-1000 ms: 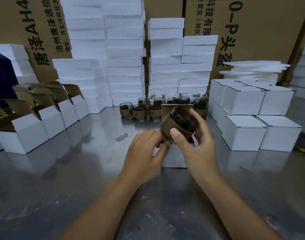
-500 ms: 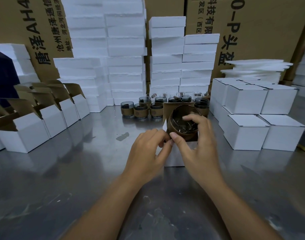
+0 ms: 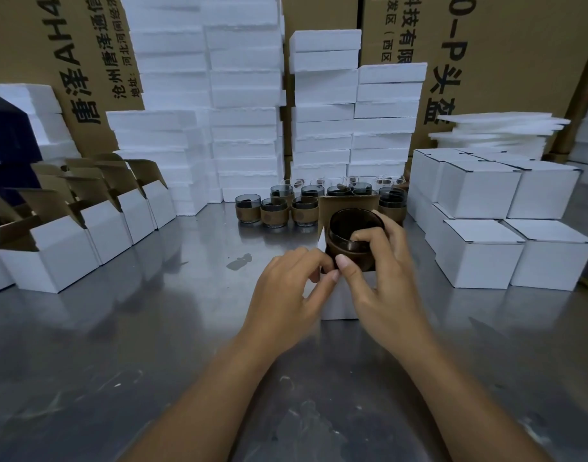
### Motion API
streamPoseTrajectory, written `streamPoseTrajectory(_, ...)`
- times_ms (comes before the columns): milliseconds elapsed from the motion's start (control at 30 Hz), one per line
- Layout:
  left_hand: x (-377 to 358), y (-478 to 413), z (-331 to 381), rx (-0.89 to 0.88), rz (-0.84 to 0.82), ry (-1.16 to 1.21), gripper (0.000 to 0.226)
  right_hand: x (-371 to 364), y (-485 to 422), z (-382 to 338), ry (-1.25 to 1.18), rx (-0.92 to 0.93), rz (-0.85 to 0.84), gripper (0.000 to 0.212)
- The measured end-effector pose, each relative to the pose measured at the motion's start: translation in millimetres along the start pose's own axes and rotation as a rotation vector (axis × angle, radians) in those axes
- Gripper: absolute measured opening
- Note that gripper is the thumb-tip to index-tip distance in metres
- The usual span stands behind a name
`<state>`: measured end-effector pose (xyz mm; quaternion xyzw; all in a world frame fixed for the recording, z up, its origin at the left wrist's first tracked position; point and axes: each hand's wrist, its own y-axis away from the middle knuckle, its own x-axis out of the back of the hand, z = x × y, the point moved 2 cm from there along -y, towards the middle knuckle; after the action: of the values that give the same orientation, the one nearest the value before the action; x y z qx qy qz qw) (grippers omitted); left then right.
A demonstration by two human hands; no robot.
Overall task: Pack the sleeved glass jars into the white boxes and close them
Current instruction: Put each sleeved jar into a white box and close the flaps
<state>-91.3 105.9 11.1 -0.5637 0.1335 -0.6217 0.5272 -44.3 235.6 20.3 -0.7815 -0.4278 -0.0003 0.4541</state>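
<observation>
**A:** How is the sleeved jar [image 3: 346,233] expected to handle?

**B:** It is judged stiff, fairly heavy for its size, and breakable. Bare glass would be slick, so the brown sleeve [image 3: 347,255] is the part best gripped. A knock against the box wall should be avoided.

**A:** How does it look?

**B:** Dark smoked glass is seen above, a brown band is wrapped round the lower half, and the mouth is tilted towards the camera.

**A:** Where is it, and how is it held?

**B:** It is held at the mouth of an open white box [image 3: 339,303], in front of the raised lid flap [image 3: 349,203]. The right hand [image 3: 386,281] is clamped on it, with the thumb on the sleeve and the fingers over the rim. The left hand [image 3: 286,288] is curled at the box's near rim, just beside the right thumb. Whether anything is pinched there cannot be told.

**A:** And beyond that?

**B:** More sleeved jars [image 3: 276,208] are grouped behind. Closed boxes [image 3: 479,258] are stacked to the right and open boxes [image 3: 52,255] are lined up to the left. Foam blocks [image 3: 246,128] are piled at the back of the steel table [image 3: 152,328].
</observation>
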Motion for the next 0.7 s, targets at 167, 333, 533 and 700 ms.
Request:
streamPoseTrajectory(167, -1.9, -0.2, -0.2, 0.001, 0.003, 0.014, 0.023, 1.8, -0.9, -1.3, -0.002, -0.031, -0.029, 0.018)
streamPoseTrajectory(333, -1.6, -0.7, -0.7, -0.009, 0.0, 0.054, 0.022, 2.8, -2.8, -1.6, 0.003, -0.053, -0.04, 0.015)
streamPoseTrajectory(533, -1.5, -0.2, -0.6, 0.002, 0.002, 0.041, 0.023, 0.7, -1.6, 1.0, 0.001, -0.033, -0.098, 0.009)
streamPoseTrajectory(700, 0.6, 0.0, 0.3, -0.013, 0.006, 0.04, 0.024, -1.5, -0.7, 7.3, 0.079, -0.019, -0.164, 0.015)
